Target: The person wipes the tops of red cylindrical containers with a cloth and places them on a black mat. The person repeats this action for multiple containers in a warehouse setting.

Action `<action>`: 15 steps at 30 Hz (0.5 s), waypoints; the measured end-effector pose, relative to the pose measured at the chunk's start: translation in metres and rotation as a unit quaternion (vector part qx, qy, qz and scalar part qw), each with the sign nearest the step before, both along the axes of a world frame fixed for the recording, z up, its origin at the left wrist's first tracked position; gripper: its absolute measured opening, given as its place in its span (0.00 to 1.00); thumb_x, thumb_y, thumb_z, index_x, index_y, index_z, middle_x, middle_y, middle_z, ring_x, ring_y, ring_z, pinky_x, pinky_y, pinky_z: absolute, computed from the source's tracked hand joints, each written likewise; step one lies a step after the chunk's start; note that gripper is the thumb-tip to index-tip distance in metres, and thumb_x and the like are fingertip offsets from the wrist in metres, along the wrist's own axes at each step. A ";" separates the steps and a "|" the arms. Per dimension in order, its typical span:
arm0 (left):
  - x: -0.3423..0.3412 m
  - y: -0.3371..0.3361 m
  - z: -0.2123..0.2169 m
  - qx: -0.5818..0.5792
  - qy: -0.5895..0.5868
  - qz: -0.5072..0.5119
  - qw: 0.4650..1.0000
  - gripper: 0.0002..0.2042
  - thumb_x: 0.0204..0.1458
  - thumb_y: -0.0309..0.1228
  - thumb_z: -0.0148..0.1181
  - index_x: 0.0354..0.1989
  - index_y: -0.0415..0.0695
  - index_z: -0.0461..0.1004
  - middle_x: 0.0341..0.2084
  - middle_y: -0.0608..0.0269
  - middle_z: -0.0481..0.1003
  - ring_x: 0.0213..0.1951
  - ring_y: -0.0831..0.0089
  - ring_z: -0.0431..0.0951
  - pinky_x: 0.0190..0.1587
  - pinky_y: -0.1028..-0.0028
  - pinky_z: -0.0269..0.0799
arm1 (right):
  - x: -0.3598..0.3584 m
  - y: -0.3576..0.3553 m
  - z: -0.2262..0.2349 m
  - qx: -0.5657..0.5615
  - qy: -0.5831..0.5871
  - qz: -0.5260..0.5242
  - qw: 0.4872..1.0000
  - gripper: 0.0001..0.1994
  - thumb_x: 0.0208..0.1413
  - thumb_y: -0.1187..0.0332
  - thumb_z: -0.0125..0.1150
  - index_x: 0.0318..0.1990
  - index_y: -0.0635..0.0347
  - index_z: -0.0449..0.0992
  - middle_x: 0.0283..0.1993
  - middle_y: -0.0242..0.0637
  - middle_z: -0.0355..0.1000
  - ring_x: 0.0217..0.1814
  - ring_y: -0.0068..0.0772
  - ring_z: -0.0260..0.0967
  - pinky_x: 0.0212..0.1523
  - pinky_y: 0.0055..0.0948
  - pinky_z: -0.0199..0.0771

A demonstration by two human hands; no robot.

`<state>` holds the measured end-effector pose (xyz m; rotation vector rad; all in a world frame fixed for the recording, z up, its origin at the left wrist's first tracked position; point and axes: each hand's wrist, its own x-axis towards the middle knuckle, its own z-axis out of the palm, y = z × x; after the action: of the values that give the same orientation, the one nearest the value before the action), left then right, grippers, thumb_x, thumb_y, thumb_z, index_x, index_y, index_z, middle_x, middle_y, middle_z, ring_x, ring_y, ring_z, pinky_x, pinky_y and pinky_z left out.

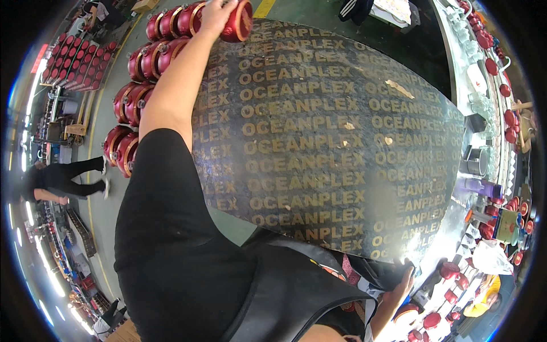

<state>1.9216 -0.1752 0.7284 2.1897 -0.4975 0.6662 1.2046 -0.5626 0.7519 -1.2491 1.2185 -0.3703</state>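
Red metal parts fill the far left edge of the dark printed board (342, 131) that we are bent over. Our left hand (215, 14) is stretched out to the far end of the board, fingers wrapped over the top of a red round part (238, 21) with a brass-coloured rim; the hand grips it, and the part stands at the board's far corner, touching the end of the top row of like parts. That row of red parts (171, 23) runs off to the left, and three more rows of them (134, 102) lie below it along the board's left edge, packed side by side in pairs and threes.

Our right hand (405, 279) is low at the near right edge of the board, resting at or just beside that edge; the glare there is strong, so we cannot tell whether its fingers are closed or spread, or whether they hold anything. Near it a few small red caps (456, 279) lie scattered on the cluttered bench (484, 171) to the right, which also carries a purple bottle (481, 186) and white cups. Far off on the green floor (108, 211), another person in black (62, 176) stands beside pallets of more red parts.
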 end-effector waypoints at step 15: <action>0.052 0.070 0.000 0.097 0.051 -0.004 0.994 0.16 0.55 0.40 0.56 0.46 0.41 0.75 0.42 0.51 0.76 0.49 0.58 0.74 0.52 0.65 0.67 | 0.027 0.024 -0.002 -0.015 0.012 0.017 1.000 0.21 0.65 0.56 0.49 0.54 0.64 0.69 0.40 0.43 0.75 0.33 0.28 0.71 0.35 0.26 0.74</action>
<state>1.9733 -0.1048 0.7286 2.3896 -0.5372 0.5156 1.2319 -0.5387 0.7497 -1.3021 1.2140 -0.3511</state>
